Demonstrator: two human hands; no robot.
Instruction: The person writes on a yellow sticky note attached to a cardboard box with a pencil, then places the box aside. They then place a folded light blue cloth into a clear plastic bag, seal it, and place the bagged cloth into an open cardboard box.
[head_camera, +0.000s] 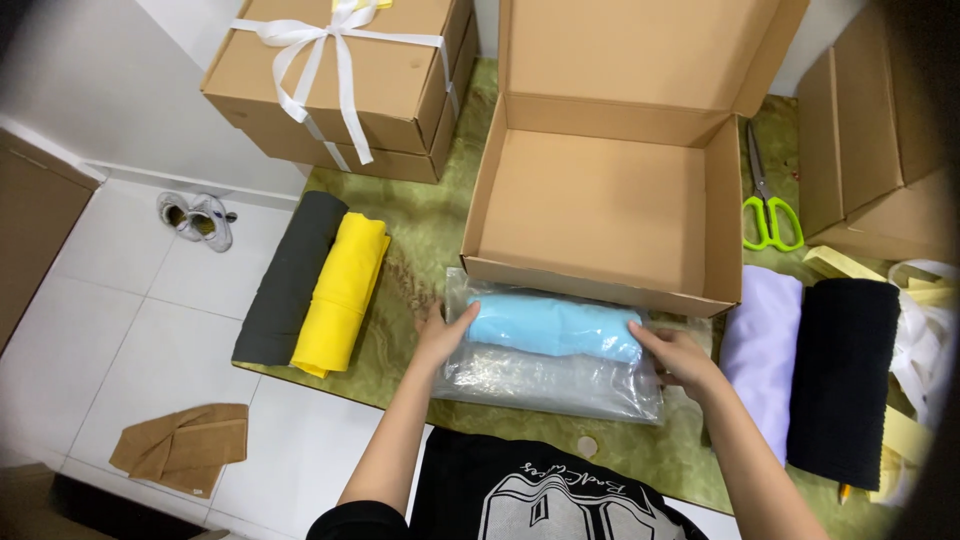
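Currently both hands, left hand (441, 333) and right hand (680, 357), grip clamped on the clear bag (545, 380) holding the blue cloth (553, 327), just before the open box (600, 200).

Bare forearms; black, seemingly short-sleeved printed shirt (530, 490)
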